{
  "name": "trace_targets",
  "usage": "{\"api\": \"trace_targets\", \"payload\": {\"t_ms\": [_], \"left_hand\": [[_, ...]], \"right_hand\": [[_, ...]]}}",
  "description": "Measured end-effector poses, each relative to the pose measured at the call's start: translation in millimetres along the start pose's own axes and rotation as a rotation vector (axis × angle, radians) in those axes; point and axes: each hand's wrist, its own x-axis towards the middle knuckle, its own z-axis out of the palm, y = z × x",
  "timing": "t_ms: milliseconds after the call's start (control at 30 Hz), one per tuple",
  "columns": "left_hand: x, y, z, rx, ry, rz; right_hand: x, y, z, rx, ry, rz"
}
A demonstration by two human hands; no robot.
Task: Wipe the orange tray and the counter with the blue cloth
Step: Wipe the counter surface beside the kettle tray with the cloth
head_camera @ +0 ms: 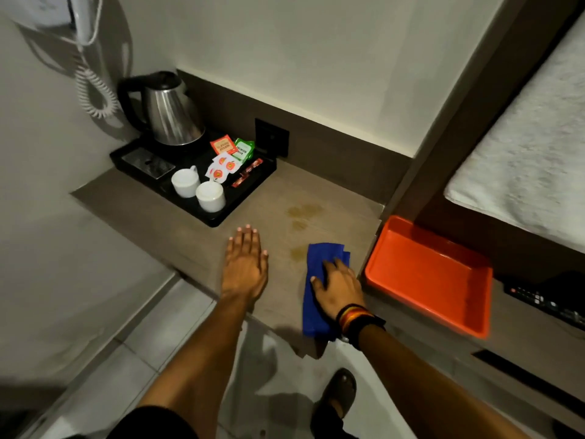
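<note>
The blue cloth lies folded on the brown counter near its front edge, and my right hand presses flat on top of it. Yellowish stains mark the counter just beyond and left of the cloth. My left hand rests palm down on the counter to the left, fingers spread, holding nothing. The orange tray sits empty to the right on a lower ledge, apart from both hands.
A black tray at the back left holds a steel kettle, two white cups and several sachets. A wall socket is behind it. A remote lies right of the orange tray. A bed is at the right.
</note>
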Motion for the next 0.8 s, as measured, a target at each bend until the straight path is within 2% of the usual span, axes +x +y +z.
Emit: {"api": "trace_targets", "payload": {"t_ms": [67,200,300,367,500,567,633,800], "left_hand": [[2.2,-26.8,3.1,0.014,0.003,-0.041],[4.3,-56.0,14.1,-0.012,-0.005,-0.054],[6.1,-64.2,24.7,-0.053,0.063,-0.041],[9.5,-70.3,29.8,-0.025,0.124,0.012],[7.4,-69.9,28.9,-0.028,0.157,0.04],[5.8,-67.4,23.8,-0.017,0.129,0.034],[3.0,-66.4,20.6,-0.007,0.127,0.038],[1.2,-66.5,21.8,-0.048,0.187,0.056]], "right_hand": [[6.0,-3.1,12.9,-0.035,0.059,-0.069],[23.3,0.1,38.4,-0.142,0.05,-0.154],[35.6,5.1,55.1,-0.168,0.205,-0.15],[60.1,1.5,55.4,-0.151,0.235,-0.172],[87.3,-18.3,54.4,-0.131,0.163,-0.285],[64.9,-17.7,58.0,-0.111,0.077,-0.447],[36.6,1.9,57.7,-0.119,0.027,-0.521],[51.6,31.8,40.8,-0.144,0.117,-0.322]]}}
